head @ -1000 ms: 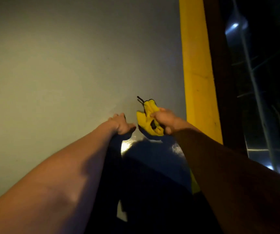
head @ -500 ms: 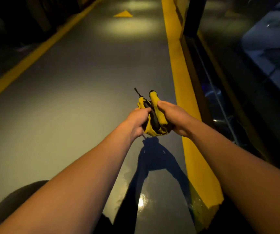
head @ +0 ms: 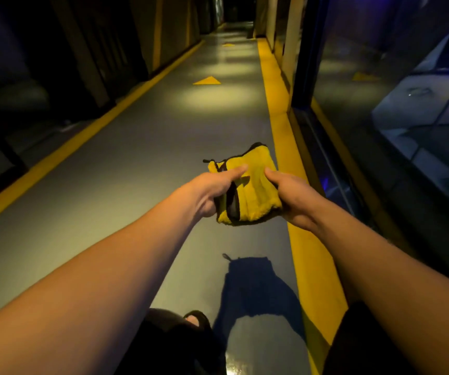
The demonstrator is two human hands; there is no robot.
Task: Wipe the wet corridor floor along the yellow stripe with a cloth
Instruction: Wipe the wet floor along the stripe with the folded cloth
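A yellow cloth (head: 250,196) with a dark trim is held in the air above the grey corridor floor (head: 126,169), spread partly flat between both hands. My left hand (head: 212,189) grips its left edge, thumb on top. My right hand (head: 289,193) grips its right edge. The yellow stripe (head: 280,123) runs along the floor's right side, just under and to the right of the cloth. A glossy wet patch (head: 256,345) shines on the floor near my feet, beside the stripe.
A glass wall (head: 396,109) borders the stripe on the right. A second yellow stripe (head: 82,136) and dark doors line the left side. A yellow triangle (head: 207,81) marks the floor ahead. My sandalled foot (head: 195,319) shows at the bottom.
The view has tilted up from the floor to the corridor ahead. My left hand joined my right on the bunched cloth, and the two have pulled it open into a flatter sheet.
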